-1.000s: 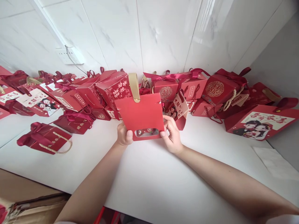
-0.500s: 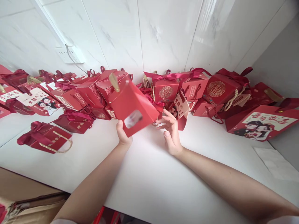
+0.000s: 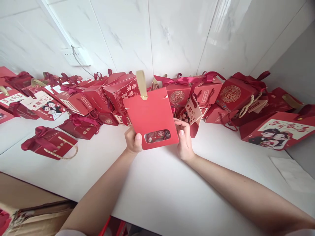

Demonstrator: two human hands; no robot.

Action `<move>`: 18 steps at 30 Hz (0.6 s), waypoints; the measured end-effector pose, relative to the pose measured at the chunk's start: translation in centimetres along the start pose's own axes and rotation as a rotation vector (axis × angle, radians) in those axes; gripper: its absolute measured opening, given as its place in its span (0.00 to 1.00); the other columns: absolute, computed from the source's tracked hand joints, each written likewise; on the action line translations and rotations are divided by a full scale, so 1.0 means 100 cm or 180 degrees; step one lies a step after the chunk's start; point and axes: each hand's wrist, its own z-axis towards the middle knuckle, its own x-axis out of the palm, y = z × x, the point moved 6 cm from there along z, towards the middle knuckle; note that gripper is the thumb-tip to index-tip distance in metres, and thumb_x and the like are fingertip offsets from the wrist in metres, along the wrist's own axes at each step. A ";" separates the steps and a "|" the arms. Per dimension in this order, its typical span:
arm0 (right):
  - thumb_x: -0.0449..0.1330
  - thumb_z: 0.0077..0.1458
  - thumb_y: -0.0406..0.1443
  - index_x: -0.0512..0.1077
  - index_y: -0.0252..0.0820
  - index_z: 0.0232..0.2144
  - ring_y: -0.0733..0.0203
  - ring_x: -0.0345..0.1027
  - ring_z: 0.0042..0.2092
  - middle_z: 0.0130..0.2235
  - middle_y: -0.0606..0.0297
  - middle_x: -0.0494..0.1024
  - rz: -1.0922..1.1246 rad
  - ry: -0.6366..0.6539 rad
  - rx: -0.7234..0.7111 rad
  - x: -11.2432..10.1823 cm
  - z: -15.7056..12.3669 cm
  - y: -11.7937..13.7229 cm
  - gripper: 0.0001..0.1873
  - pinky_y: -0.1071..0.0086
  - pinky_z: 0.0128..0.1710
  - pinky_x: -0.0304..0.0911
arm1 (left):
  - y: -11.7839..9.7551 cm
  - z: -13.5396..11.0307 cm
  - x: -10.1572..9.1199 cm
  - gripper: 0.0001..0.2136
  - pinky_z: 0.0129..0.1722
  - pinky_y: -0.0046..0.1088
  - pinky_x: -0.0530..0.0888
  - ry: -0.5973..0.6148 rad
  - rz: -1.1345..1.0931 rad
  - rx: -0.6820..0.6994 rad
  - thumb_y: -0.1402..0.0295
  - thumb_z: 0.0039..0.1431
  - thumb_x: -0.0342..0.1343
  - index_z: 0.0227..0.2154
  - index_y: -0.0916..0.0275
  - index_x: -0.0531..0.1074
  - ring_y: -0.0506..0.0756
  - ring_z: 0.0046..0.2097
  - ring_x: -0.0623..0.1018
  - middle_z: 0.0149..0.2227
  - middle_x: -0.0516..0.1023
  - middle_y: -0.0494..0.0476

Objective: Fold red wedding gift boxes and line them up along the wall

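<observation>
The red box (image 3: 151,114) hides most of the fingers of both hands, so only the thumbs show well. Something small and red sits behind its little window (image 3: 157,135), but it is too tiny to make out. The box also covers part of the row of red gift boxes (image 3: 177,95) by the wall (image 3: 172,32). A brown carton (image 3: 24,209) is cut off at the bottom left.

The left hand (image 3: 133,142) grips the box's lower left edge, with the thumb on the front. The right hand (image 3: 185,144) grips the lower right edge the same way. Both arms reach forward over the white table (image 3: 157,190). The box is held upright in the air above the table, in the middle, with its gold handle (image 3: 142,84) sticking up.
</observation>
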 end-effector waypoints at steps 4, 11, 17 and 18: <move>0.50 0.66 0.53 0.58 0.49 0.47 0.47 0.64 0.58 0.56 0.54 0.67 0.0063 0.0372 -0.0081 0.003 -0.001 -0.002 0.18 0.50 0.57 0.62 | -0.016 0.008 0.004 0.21 0.40 0.39 0.72 0.0329 0.0094 0.0369 0.50 0.66 0.45 0.36 0.60 0.76 0.61 0.39 0.76 0.38 0.77 0.62; 0.61 0.61 0.47 0.57 0.51 0.58 0.41 0.55 0.65 0.64 0.50 0.57 -0.0607 0.0541 -0.0805 0.006 -0.005 0.019 0.28 0.47 0.53 0.67 | 0.008 0.011 0.018 0.19 0.44 0.33 0.74 0.0422 -0.0326 -0.0760 0.54 0.67 0.50 0.55 0.58 0.70 0.57 0.42 0.79 0.43 0.79 0.59; 0.60 0.63 0.35 0.51 0.58 0.65 0.46 0.53 0.68 0.70 0.54 0.53 -0.0514 0.0551 -0.0740 0.015 -0.011 0.025 0.33 0.55 0.46 0.75 | -0.013 0.006 0.036 0.39 0.68 0.48 0.58 0.1226 -0.0463 -0.0197 0.39 0.61 0.45 0.69 0.57 0.55 0.68 0.69 0.61 0.68 0.60 0.66; 0.59 0.64 0.35 0.53 0.56 0.65 0.46 0.53 0.69 0.70 0.54 0.54 -0.0523 0.0506 -0.0717 0.014 -0.010 0.024 0.31 0.54 0.48 0.74 | -0.017 0.004 0.040 0.44 0.69 0.50 0.55 0.1442 -0.0469 -0.0089 0.38 0.58 0.50 0.70 0.56 0.51 0.70 0.71 0.56 0.70 0.56 0.66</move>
